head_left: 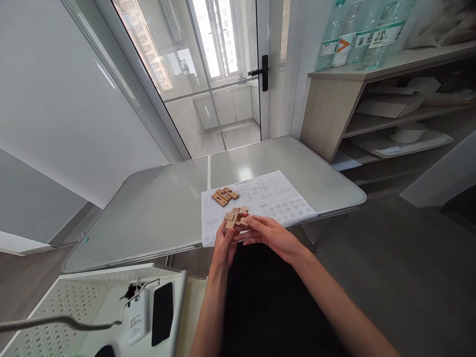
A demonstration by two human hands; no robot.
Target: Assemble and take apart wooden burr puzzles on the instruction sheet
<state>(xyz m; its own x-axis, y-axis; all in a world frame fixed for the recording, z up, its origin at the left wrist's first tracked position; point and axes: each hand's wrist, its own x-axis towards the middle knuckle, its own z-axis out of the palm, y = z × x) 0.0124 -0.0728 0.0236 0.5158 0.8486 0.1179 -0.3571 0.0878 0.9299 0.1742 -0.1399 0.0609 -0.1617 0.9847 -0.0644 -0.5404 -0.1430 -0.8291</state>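
Several light wooden puzzle pieces, partly fitted together in a cross-like cluster, are held up between my two hands over the near edge of the table. My left hand is closed on the cluster from the left and below, thumb on its front. My right hand pinches a piece at the cluster's right side, with its lower fingers extended underneath. Behind them, a few darker wooden pieces with cut-out slots lie side by side on a printed instruction sheet. My fingers hide part of the held pieces.
The sheet lies on a grey folding table with a centre seam. At lower left, a white perforated tray holds a black phone, a white power bank and a cable. Right of the table stands a shelf with water bottles on top.
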